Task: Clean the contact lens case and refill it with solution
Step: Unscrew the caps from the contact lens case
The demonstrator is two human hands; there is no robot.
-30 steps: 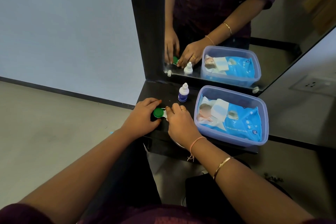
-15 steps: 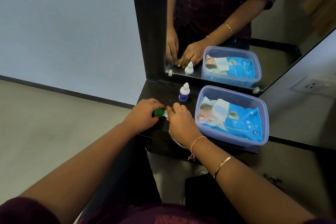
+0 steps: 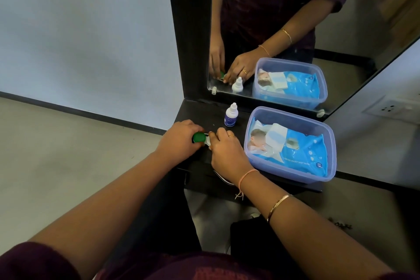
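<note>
- My left hand [image 3: 179, 141] is on the dark counter [image 3: 204, 109], fingers [image 3: 191, 125] curled round the green cap [image 3: 199, 137] of the contact lens case [image 3: 206, 141]. The thumb sits on the near side of the cap and the other fingers wrap over the far side.
- My right hand [image 3: 227, 154] comes in from the other side, its fingers [image 3: 218, 132] bent and pinching the white end of the case. That end is mostly hidden under my fingertips.
- So the case sits right between my two sets of fingers, low on the counter. Whether it rests on the counter or is lifted just clear, I cannot tell.
- The fingertips of both hands are almost touching across the case, with only the cap and a sliver of white showing between them.
- A ring [image 3: 231, 135] shows on one right finger. Further back on that arm are a thin pink thread band [image 3: 248, 174] at the wrist and a gold bangle [image 3: 278, 206].
- Just beyond my right fingers, the small white solution bottle [image 3: 230, 115] stands upright, cap on, apart from both hands.
- Off to the outside of my right fingers sits a clear plastic tub [image 3: 329, 136], lidless, with a blue pack of wet wipes [image 3: 302, 150] lying inside it.
- Past the bottle and tub, the mirror [image 3: 341, 36] stands at the back of the counter and reflects both hands on the case, the bottle and the tub.
- Below my right wrist, a curved metal drawer handle [image 3: 223, 179] shows at the counter's front edge.
</note>
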